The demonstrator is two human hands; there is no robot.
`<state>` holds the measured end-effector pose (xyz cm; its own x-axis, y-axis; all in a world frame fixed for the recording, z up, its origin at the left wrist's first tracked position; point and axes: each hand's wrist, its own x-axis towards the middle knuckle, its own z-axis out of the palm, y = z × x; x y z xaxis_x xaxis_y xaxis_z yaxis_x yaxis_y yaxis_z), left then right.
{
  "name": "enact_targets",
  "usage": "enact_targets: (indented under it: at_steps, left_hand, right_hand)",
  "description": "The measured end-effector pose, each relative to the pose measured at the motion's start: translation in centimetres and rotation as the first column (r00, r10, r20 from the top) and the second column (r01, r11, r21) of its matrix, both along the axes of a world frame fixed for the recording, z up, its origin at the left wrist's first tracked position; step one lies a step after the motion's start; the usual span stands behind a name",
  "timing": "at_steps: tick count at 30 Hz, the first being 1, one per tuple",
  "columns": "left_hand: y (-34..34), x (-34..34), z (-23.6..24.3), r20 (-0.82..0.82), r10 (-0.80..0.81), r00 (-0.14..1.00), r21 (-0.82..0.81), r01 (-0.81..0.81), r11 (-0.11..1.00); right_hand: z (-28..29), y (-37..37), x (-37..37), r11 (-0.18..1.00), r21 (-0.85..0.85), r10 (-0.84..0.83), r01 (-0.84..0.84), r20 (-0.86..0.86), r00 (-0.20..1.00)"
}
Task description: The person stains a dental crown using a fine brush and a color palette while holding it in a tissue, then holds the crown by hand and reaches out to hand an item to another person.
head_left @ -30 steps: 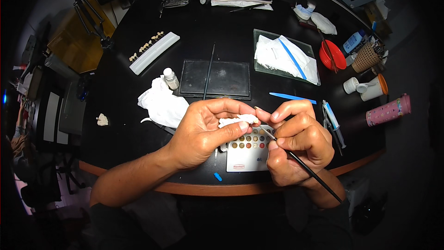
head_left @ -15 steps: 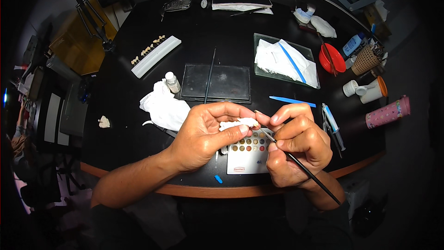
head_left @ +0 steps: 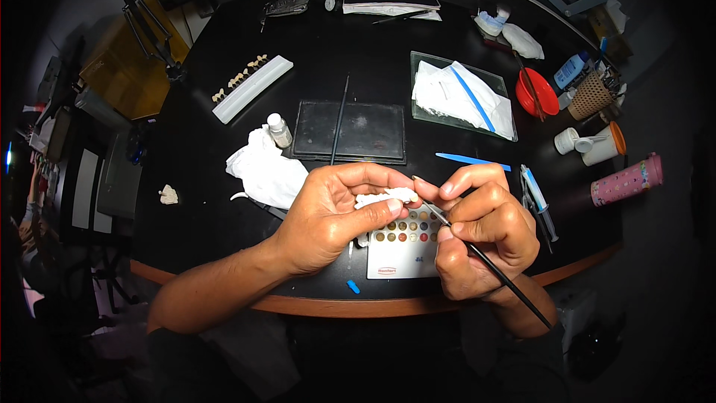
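Pink patterned tumbler point(head_left: 628, 180) near a white-and-orange jar point(head_left: 599, 151)

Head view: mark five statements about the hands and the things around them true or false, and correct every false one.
1. The right hand holds a black brush. True.
2. The left hand is empty. False: the left hand holds a small white piece.
3. A blue strip lies on the white tissue. True.
4. The pink flask is on the picture's left side. False: the pink flask is on the right side.
5. A dark stick crosses the red bowl. True.
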<state>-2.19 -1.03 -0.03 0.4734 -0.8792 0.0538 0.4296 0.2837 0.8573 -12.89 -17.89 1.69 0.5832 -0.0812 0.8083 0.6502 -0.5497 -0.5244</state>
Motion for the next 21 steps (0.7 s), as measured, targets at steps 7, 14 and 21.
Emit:
enact_targets:
  at_steps: [7, 14, 21]
  left_hand:
    - [0.09, 0.07, -0.08, 0.004, -0.002, 1.0, 0.007, 0.002, 1.0]
    - [0.14, 0.03, 0.0, 0.015, 0.0, 1.0, 0.019, 0.0, 1.0]
    - [0.17, 0.03, -0.34, 0.009, 0.011, 1.0, 0.021, -0.011, 1.0]
  right_hand:
    - [-0.03, -0.01, 0.03, 1.0, -0.009, 0.009, -0.009, 0.012, 1.0]
    - [-0.11, 0.05, 0.06, 1.0, -0.026, -0.007, 0.007, 0.011, 1.0]
    - [-0.13, 0.09, 0.06, 1.0, -0.019, -0.015, 0.015, 0.008, 1.0]
